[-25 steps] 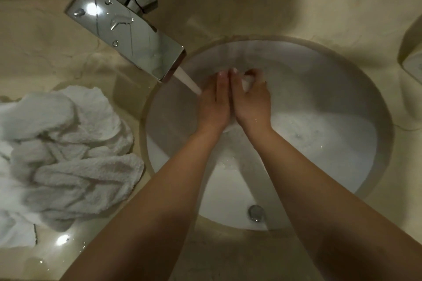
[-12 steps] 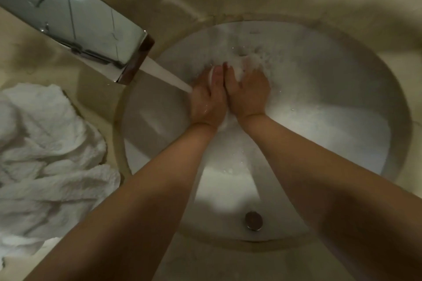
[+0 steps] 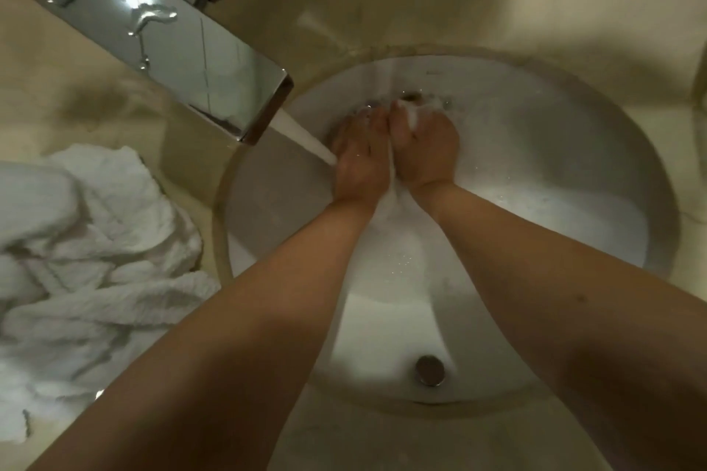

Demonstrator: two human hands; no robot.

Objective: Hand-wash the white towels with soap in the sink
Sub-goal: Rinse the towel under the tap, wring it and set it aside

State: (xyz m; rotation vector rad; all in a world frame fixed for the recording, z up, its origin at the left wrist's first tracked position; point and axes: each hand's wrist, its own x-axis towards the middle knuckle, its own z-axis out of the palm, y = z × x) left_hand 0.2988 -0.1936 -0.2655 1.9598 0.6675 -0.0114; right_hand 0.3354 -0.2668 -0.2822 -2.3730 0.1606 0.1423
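Two bare hands work side by side in a round white ceramic sink [image 3: 574, 149] set into a beige marble-look bench [image 3: 421, 0]. The left hand [image 3: 359, 161] lies with fingers fairly straight and pressed down, directly under the stream of water [image 3: 306, 138] that pours from a flat rectangular chrome tap [image 3: 164, 46]. The right hand [image 3: 426, 149] has its fingers curled around a small wet white cloth [image 3: 415, 113], of which only a bunched scrap shows between the fingers and a pale strip between the two wrists; most of it is covered by the hands, and its shape cannot be made out. Whether the left hand also grips the cloth cannot be told. Foamy, bubbled water [image 3: 535, 218] lies in the basin to the right of the forearms, and a round metal drain plug [image 3: 430, 370] sits near the front wall of the sink. On the bench to the left, well apart from the hands, lies a heap of crumpled white terry towels [image 3: 88, 260], cut off by the left edge. Droplets stand on the tap's top face, and its base is cropped at the top edge. The lighting is dim and yellowish, with the far corners in shadow.
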